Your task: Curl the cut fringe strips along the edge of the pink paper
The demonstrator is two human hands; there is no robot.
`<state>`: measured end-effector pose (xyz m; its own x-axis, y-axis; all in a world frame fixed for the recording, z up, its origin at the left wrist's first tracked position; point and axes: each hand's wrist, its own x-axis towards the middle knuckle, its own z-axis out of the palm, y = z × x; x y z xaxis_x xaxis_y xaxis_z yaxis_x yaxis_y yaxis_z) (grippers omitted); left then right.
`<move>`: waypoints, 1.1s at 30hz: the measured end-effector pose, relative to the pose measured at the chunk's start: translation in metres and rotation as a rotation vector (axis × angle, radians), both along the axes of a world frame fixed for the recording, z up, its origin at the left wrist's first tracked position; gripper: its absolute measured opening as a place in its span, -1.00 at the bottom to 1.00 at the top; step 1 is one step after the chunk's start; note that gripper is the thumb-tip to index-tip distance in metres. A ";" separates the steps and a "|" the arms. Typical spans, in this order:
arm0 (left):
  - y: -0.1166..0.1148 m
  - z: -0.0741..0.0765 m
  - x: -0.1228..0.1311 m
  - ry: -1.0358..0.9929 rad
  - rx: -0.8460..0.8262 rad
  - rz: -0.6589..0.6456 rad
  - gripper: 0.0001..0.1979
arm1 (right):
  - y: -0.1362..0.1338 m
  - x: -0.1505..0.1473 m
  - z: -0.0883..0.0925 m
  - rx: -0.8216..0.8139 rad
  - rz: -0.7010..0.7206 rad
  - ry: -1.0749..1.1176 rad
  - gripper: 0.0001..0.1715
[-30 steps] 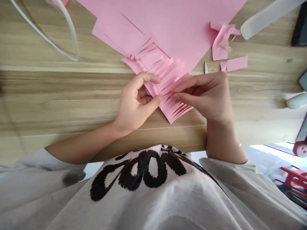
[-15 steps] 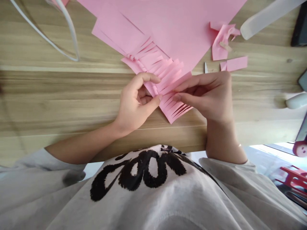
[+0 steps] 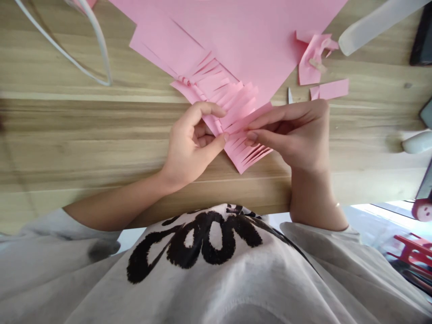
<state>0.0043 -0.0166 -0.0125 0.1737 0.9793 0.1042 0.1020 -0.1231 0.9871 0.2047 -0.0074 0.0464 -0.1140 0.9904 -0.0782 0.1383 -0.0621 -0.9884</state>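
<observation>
A pink paper strip (image 3: 238,157) with a cut fringe along one side lies slantwise before me. Several of its fringe pieces (image 3: 241,99) curl upward, while those at the lower end stay flatter. My left hand (image 3: 184,150) holds the uncut edge, its thumb pressing on top and its fingers bent; part of the paper is hidden by them. Closed in a pinch, my right hand (image 3: 300,135) grips the fringe between thumb and forefinger; how many pieces it has cannot be made out.
A large pink sheet (image 3: 256,36) spreads beyond the strip. Paper scraps (image 3: 310,63) and a small pink piece (image 3: 334,89) lie to the right, near a metal tip (image 3: 290,95). A white cable (image 3: 101,49) loops at upper left; a pale bar (image 3: 374,27) lies upper right.
My right hand has shifted slightly to the right, drawing along the pinched fringe. The left hand stays in place on the strip's edge.
</observation>
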 end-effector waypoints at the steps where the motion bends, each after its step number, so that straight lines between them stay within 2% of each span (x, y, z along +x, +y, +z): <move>1: 0.000 0.000 0.000 -0.004 0.002 0.000 -0.63 | 0.000 0.000 0.000 0.003 0.000 0.014 -0.80; 13: 0.001 -0.004 -0.001 -0.029 0.024 0.000 -0.60 | -0.004 0.000 -0.001 0.129 0.070 -0.026 -0.76; 17: 0.001 -0.004 -0.001 -0.028 0.019 0.003 -0.60 | -0.005 0.000 -0.002 0.078 0.046 -0.091 -0.79; 22: 0.001 -0.005 -0.001 -0.029 0.018 0.001 -0.58 | -0.005 0.000 -0.006 0.035 -0.012 -0.055 -0.76; 27: 0.001 -0.003 -0.001 -0.056 0.024 -0.013 -0.64 | -0.004 -0.003 -0.005 -0.014 -0.055 -0.011 -0.80; 33: 0.000 -0.001 0.000 -0.031 0.008 0.007 -0.64 | -0.004 -0.004 0.002 -0.030 0.030 -0.021 -0.89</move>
<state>0.0048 -0.0162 -0.0135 0.1635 0.9795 0.1176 0.0720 -0.1308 0.9888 0.2011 -0.0110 0.0483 -0.1419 0.9837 -0.1105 0.1612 -0.0872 -0.9831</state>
